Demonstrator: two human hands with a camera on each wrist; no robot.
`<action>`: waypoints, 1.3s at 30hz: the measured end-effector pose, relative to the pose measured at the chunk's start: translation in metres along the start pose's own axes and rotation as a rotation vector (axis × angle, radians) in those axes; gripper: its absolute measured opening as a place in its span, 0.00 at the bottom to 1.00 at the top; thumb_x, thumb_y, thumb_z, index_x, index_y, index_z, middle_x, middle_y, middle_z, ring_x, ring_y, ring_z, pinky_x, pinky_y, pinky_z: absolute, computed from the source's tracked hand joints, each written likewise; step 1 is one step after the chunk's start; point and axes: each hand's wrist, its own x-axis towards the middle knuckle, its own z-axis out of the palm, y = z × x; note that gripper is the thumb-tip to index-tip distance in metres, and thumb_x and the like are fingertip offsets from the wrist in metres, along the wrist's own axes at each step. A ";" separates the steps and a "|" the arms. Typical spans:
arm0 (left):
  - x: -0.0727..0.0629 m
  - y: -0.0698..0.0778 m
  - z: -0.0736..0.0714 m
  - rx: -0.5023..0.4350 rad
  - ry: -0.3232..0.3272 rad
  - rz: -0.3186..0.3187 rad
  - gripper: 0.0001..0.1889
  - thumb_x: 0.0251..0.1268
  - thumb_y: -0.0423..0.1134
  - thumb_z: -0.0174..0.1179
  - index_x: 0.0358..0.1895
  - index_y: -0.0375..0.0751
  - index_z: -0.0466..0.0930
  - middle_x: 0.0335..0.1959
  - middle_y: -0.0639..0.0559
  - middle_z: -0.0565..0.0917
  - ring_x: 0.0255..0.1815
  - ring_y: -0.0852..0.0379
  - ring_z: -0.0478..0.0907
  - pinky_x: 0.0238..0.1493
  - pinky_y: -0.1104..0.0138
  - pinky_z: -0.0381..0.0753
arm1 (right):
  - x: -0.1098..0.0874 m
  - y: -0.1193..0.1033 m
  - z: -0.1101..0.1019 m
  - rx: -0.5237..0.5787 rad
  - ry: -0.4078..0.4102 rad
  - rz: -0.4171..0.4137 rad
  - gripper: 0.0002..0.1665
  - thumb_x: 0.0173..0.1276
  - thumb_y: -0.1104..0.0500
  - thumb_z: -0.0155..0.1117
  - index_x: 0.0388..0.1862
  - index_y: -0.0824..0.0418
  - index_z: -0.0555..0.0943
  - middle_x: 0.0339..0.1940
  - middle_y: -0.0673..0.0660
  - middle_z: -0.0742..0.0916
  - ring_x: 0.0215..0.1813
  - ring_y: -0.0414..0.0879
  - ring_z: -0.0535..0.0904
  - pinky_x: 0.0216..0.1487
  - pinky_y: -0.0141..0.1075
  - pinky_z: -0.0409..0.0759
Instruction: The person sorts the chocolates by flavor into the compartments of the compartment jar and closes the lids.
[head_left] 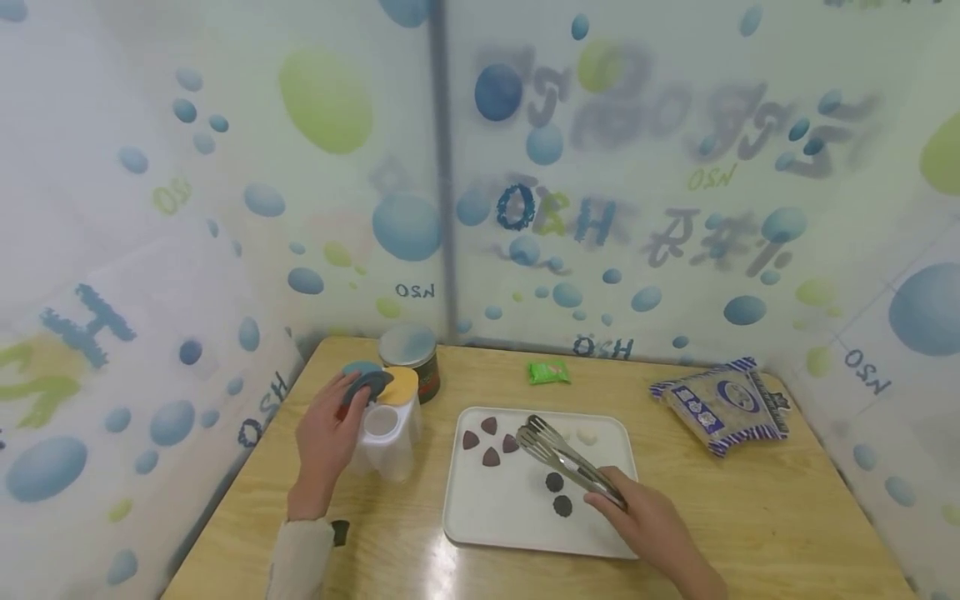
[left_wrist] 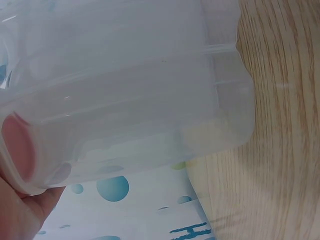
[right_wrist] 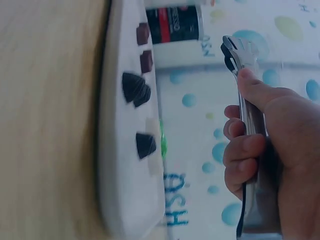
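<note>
My left hand (head_left: 327, 437) holds a dark blue-grey lid (head_left: 369, 385) at the top of a translucent container (head_left: 393, 454) with several compartments. Beside the lid, one round opening (head_left: 381, 421) is uncovered. An orange lid (head_left: 401, 384) and a blue lid (head_left: 362, 367) also top the container. In the left wrist view, a red patch (left_wrist: 19, 147) shows near the hand. My right hand (head_left: 652, 517) grips metal tongs (head_left: 573, 462), whose heads are over the white tray (head_left: 480, 521). Dark brown wedges (head_left: 491, 457), black ridged pieces (head_left: 562, 506) and pale pieces (head_left: 587, 435) lie on the tray.
A metal-lidded can (head_left: 411, 358) stands behind the container. Near the table's back edge lies a small green packet (head_left: 549, 372). A blue-and-white bag (head_left: 723, 406) rests right of the tray. Patterned walls surround the wooden table (head_left: 720, 492).
</note>
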 end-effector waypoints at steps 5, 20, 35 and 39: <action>0.000 0.000 -0.002 0.004 0.006 -0.004 0.22 0.74 0.49 0.57 0.62 0.40 0.80 0.66 0.40 0.78 0.69 0.39 0.73 0.65 0.40 0.71 | 0.024 -0.027 0.006 0.003 -0.032 -0.125 0.12 0.71 0.40 0.61 0.49 0.40 0.78 0.25 0.37 0.76 0.23 0.31 0.67 0.25 0.27 0.66; 0.001 -0.001 0.001 -0.018 0.028 0.024 0.22 0.72 0.50 0.59 0.60 0.40 0.82 0.64 0.44 0.81 0.68 0.42 0.75 0.62 0.42 0.74 | 0.074 -0.103 0.036 -0.001 -0.056 -0.379 0.16 0.73 0.37 0.56 0.47 0.45 0.77 0.25 0.39 0.76 0.23 0.33 0.67 0.22 0.28 0.66; -0.001 -0.002 0.003 -0.013 0.048 0.025 0.21 0.71 0.49 0.60 0.61 0.42 0.82 0.65 0.40 0.80 0.65 0.39 0.76 0.59 0.39 0.74 | 0.093 -0.131 0.061 -0.021 -0.133 -0.429 0.15 0.75 0.41 0.55 0.38 0.49 0.71 0.19 0.41 0.65 0.19 0.34 0.57 0.20 0.29 0.56; -0.001 -0.003 0.003 -0.015 0.067 0.044 0.20 0.70 0.48 0.61 0.60 0.42 0.82 0.63 0.40 0.81 0.65 0.40 0.77 0.58 0.40 0.76 | 0.094 -0.133 0.064 -0.010 -0.148 -0.432 0.14 0.75 0.40 0.55 0.39 0.49 0.72 0.19 0.41 0.66 0.19 0.34 0.58 0.19 0.29 0.57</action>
